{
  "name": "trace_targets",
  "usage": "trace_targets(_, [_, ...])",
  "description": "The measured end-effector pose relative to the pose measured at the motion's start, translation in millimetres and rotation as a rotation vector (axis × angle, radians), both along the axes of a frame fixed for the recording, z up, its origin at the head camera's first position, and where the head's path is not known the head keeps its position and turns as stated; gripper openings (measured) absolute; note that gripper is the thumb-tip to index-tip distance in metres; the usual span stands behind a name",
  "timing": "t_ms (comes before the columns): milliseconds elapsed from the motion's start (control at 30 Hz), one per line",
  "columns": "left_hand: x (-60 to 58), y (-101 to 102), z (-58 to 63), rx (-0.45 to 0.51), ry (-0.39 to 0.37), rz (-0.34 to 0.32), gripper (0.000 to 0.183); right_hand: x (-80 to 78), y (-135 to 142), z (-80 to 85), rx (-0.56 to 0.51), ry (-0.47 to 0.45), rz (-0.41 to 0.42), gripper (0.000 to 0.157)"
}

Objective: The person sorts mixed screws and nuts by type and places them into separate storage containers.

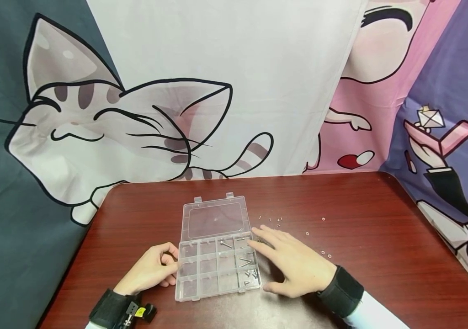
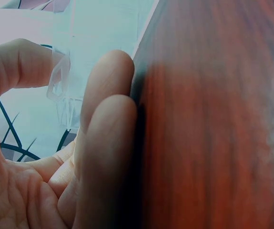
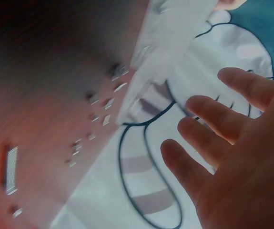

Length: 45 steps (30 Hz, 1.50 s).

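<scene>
A clear plastic compartment box lies on the table with its lid laid open toward the back. My left hand grips the box's left edge; up close in the left wrist view, thumb and fingers pinch the clear wall. Over the right edge hovers my right hand, palm down, its fingers spread and holding nothing. Screws sit in compartments along the box's right column, and a longer screw lies in the back row.
Small metal pieces lie scattered behind my right hand, with several little nuts farther right. A ridged screw lies on the wood in the right wrist view. Behind the red-brown table hangs a printed cloth.
</scene>
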<state>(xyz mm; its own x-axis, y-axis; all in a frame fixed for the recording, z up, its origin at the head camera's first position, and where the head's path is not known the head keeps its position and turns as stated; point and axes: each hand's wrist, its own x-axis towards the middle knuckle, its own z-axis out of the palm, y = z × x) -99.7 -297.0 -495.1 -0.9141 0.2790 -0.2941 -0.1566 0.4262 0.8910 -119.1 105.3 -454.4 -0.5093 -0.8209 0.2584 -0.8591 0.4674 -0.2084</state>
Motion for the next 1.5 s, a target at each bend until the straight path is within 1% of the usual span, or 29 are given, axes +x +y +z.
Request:
trace_targets(167, [-0.8, 0.6, 0.7, -0.01, 0.007, -0.005, 0.029, -6.3, 23.2, -9.1, 0.015, 0.008, -0.039, 0.077])
trace_targets(233, [-1.5, 0.2, 0.8, -0.012, 0.008, -0.01, 0.029, -8.2, 32.7, -14.0, 0.017, 0.027, -0.058, 0.069])
trace_targets(333, [-1.7, -0.5, 1.4, -0.014, 0.009, -0.013, 0.029, -11.6, 45.6, -22.1, 0.009, 0.1, -0.076, 0.053])
trace_targets(400, [-0.9, -0.4, 2.0, -0.014, 0.008, -0.009, 0.029, -13.7, 52.9, -26.5, -0.005, 0.16, -0.071, 0.044])
trace_targets(467, [0.2, -0.2, 2.7, -0.014, 0.009, -0.005, 0.03, -15.0, 58.5, -28.8, -0.012, 0.198, -0.067, 0.037])
trace_targets(667, [1.8, 0.6, 3.7, -0.01, 0.017, -0.001, 0.029, -17.2, 65.2, -28.7, -0.036, 0.208, -0.063, 0.025])
trace_targets(867, [2.3, 1.3, 4.3, -0.015, 0.016, -0.002, 0.03, -18.8, 63.8, -27.6, -0.053, 0.236, -0.072, 0.023])
trace_targets(1167, [2.5, 1.1, 1.8, -0.012, 0.02, -0.003, 0.03, -24.6, 58.2, -33.9, -0.013, 0.273, -0.115, 0.025])
trace_targets(1333, [3.1, 1.2, 1.9, -0.014, 0.017, 0.0, 0.03, -28.6, 48.1, -32.7, -0.041, 0.234, -0.109, 0.026])
trace_targets(1500, [3.3, 1.3, 1.1, -0.01, 0.014, 0.007, 0.03, -32.0, 28.4, -23.1, -0.087, 0.18, -0.066, 0.028])
